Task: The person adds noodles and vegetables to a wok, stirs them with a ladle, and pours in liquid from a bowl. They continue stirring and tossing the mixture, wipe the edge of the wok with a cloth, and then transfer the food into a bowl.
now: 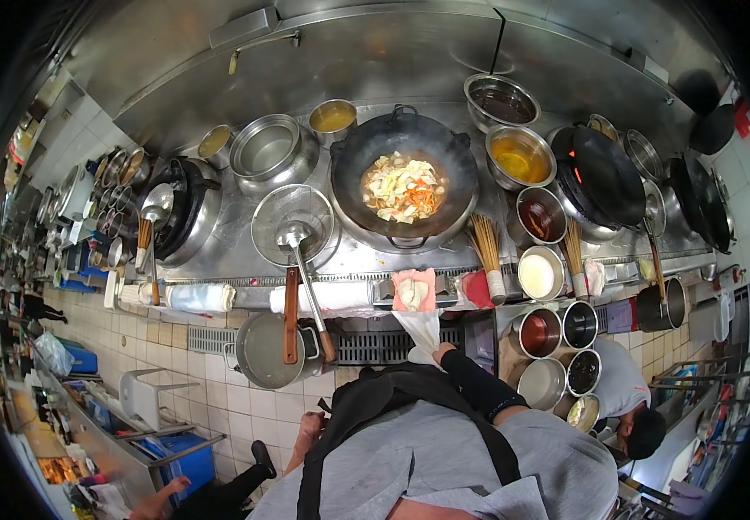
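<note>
My right hand [442,352], in a black sleeve, grips the lower end of a white cloth [420,325] that hangs from the stove's front edge. Above the cloth, a pink and white rag [414,289] lies on the edge. My left hand [309,430] hangs low at my side, near my black apron, holding nothing I can see; its fingers are unclear. Straight ahead, a black wok [405,178] holds chopped cabbage and carrot in broth. A steel ladle [293,236] with a wooden handle rests on a round steel strainer to the wok's left.
Steel bowls of sauces and oil [520,158] ring the wok, and more seasoning pots [541,332] stand at the right. A pan [264,351] hangs below the stove front. A second wok [600,178] is further right. Another person [631,407] crouches at the right. A white stool [145,394] stands on the tiled floor.
</note>
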Motion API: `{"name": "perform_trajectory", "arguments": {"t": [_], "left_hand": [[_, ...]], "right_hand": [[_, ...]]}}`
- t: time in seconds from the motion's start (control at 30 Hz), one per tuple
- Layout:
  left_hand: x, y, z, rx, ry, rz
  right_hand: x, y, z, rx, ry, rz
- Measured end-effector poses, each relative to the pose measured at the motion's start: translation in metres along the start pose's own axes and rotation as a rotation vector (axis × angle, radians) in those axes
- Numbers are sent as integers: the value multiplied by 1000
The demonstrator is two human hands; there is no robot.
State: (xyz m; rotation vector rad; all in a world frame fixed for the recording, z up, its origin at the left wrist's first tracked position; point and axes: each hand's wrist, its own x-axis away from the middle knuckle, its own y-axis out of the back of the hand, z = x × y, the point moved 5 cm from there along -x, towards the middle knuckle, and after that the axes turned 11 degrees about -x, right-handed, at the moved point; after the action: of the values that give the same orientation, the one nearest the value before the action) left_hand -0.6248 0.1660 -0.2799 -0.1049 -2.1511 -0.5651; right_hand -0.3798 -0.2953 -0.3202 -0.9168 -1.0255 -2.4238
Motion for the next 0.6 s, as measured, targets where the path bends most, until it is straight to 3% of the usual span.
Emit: {"name": "perform_trajectory", "arguments": {"t": [0.5,0.6], "left_hand": [[1,0,0,18,-27,-8],[-4,-2,5,-15,-108,12]], "right_hand": [[-4,-4,-6,-21,-13,-19],[-5,-3,-6,-22,-10,-19]]}}
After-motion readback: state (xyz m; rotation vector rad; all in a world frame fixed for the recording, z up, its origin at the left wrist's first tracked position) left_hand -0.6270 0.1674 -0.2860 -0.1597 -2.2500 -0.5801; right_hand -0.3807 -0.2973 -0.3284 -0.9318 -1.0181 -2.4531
